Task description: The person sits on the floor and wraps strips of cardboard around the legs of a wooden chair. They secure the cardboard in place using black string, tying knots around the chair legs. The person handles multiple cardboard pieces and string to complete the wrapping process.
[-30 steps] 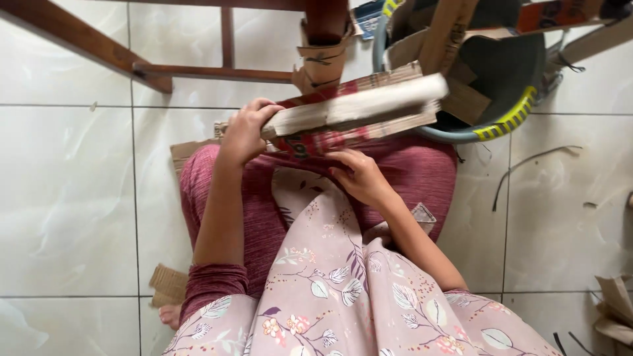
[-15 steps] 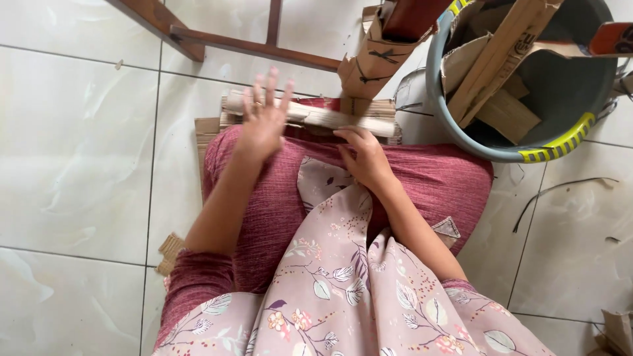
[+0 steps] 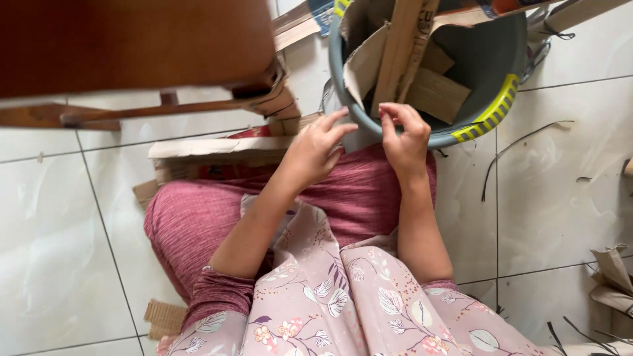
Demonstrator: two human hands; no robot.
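- The white tiled floor (image 3: 53,217) carries everything; the person sits on it with legs in pink ribbed trousers (image 3: 217,211) folded under, so lap and floor serve as one low work surface
- A dark wooden chair (image 3: 132,46) fills the upper left, its rung and leg close above the knees; being that near, it hems the work in on that side
- The grey plastic basin (image 3: 481,59), its rim partly wrapped in yellow-and-black tape, stands on the floor touching the knees, likely so both hands reach it without leaning; it holds upright cardboard strips (image 3: 399,53) and flat offcuts, leaning against its wall because they are taller than it is deep
- A stack of flat cardboard (image 3: 211,155) with a pale top lies across the left thigh and the floor, just beside the left wrist and under the chair rung, parked within reach
- The right hand (image 3: 405,138) sits at the basin's near rim, thumb and fingers curled together and pinching the edge of a grey cardboard piece there
- The left hand (image 3: 313,151) is just beside it, fingers loosely spread, fingertips touching that same piece below the rim, seemingly to steady it
- Small cardboard scraps (image 3: 613,277) and thin dark strips (image 3: 521,148) lie scattered on the tiles to the right, well apart from the hands
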